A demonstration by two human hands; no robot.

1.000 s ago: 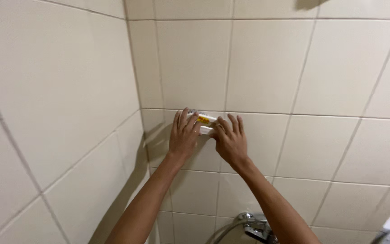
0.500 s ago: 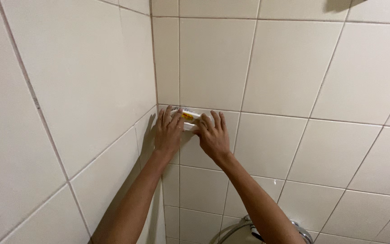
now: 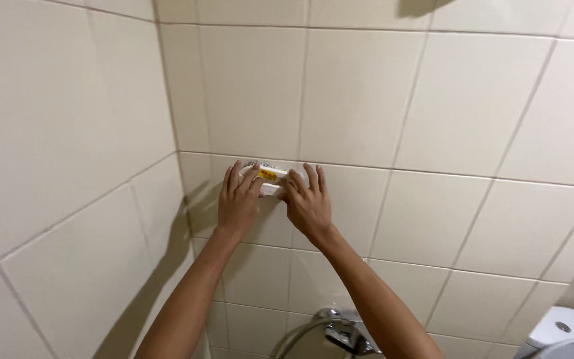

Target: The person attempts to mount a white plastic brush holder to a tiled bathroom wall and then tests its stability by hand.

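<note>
Cream bathroom tiles on two walls, meeting in a corner (image 3: 167, 86) at the left, with a dark arm shadow (image 3: 167, 266) down the side wall. Just right of that corner, left hand (image 3: 237, 199) raised against the back wall, fingers (image 3: 234, 178) loosely curled and a little spread, tips hooked over the left end of a small white brush (image 3: 266, 175) with a yellow label. Brush lying flat and level on the wall, right on the horizontal grout line (image 3: 433, 174), pinned between both hands. Right hand (image 3: 308, 203) touching its right end, thumb and first finger pinching it, remaining fingers (image 3: 312, 181) fanned out and resting on the tile. Neither hand clenched tight; both gripping the brush from its ends and pressing it wallward. Whether the bristles sit fully in the joint: cannot tell, hidden by the fingers.

Best handled, by the look of it, with even pressure from both ends, body of the brush level along the joint, wrists straight, and fingertips clear of the bristle edge so as not to scrape on tile.

Lower down, between the forearms, a chrome tap (image 3: 343, 329) with a curved hose (image 3: 293, 339). Far right, bottom corner, part of a white fixture (image 3: 566, 332).
</note>
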